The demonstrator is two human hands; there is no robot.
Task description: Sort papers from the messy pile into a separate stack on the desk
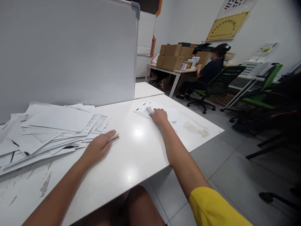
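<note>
My left hand (100, 147) rests on the white table beside a large, untidy pile of printed paper sheets (61, 117). Its fingers are closed over a small flat beige piece with a dark stripe (115, 137), mostly hidden under the hand, so its kind does not show. Farther out, my right hand (160, 116) reaches to a smaller stack of white papers (169, 113). Between its thumb and fingers is a small folded piece of paper (149, 110), raised above the sheets. The fingertips partly cover that piece.
A whiteboard (68, 50) stands along the table's back edge. The table (127, 157) ends at the right, above a tiled floor. Beyond are cardboard boxes (172, 58) on another desk, a seated person (211, 69) and a green office chair (263, 91).
</note>
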